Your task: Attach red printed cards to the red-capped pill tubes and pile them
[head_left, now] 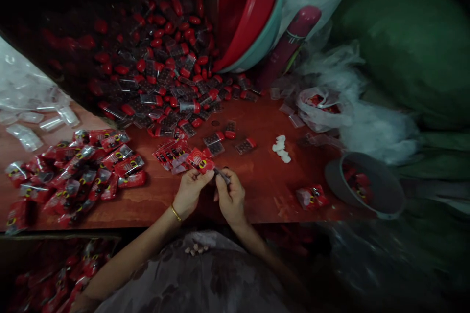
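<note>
My left hand (190, 190), with a gold bangle at the wrist, is closed on a red printed card (200, 160). Close beside it, my right hand (231, 195) pinches a small clear container (222, 176) with dark contents, largely covered by the fingers. The container's end is at the card's lower right edge; whether it sits inside cannot be made out. Just beyond the hands lie a few red-capped clear containers (214, 143) holding dark beads. A fanned stack of red cards (172, 154) is left of them.
A large heap of red-capped containers (161, 73) spills from a dark box. Filled red packets (88, 168) pile up at left. Red and teal basins (249, 19) lean behind, near a maroon spray can (290, 41). White pieces (281, 148) and a grey bowl (389, 200) are at right.
</note>
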Tool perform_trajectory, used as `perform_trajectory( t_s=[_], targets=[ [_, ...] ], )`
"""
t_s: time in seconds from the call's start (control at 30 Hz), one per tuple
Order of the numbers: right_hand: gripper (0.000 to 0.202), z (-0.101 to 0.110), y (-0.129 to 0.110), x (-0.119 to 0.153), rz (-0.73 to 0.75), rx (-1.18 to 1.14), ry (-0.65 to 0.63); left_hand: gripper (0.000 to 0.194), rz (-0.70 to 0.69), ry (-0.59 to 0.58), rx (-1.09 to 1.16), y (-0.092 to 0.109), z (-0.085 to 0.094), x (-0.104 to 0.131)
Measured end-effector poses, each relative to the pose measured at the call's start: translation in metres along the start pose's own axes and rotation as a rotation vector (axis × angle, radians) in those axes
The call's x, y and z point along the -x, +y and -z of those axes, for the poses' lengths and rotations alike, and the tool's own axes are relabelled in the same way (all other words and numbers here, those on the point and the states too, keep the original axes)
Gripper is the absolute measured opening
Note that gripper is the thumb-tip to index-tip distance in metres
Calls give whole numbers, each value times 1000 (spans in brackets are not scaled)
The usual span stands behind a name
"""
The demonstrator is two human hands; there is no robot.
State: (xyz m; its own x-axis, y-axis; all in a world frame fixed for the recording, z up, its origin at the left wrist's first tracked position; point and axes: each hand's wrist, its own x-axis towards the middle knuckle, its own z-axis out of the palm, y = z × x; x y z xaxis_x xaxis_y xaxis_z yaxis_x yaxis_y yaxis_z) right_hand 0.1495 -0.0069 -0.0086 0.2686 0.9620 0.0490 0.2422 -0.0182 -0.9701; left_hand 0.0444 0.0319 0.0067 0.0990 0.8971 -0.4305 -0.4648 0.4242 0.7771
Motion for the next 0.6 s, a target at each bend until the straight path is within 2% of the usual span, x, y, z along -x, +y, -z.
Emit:
perform_trajectory(
  t_s=[0.17, 0.33, 0.5, 0.6],
  targets=[
    [21, -3, -5, -2, -11, -23, -127, 31, -15, -73, 12, 9, 1, -3],
    [21, -9, -11, -7, -64, -76, -116, 28, -61, -38, 0, 5, -1, -1],
    [26, -3, -11, -13, -72, -242, -348, 29, -41, -59, -15, 10, 6, -2],
    [23, -2, -5, -14, -46, -198, -366, 30, -42, -70, 32, 11, 12, 0]
  ],
)
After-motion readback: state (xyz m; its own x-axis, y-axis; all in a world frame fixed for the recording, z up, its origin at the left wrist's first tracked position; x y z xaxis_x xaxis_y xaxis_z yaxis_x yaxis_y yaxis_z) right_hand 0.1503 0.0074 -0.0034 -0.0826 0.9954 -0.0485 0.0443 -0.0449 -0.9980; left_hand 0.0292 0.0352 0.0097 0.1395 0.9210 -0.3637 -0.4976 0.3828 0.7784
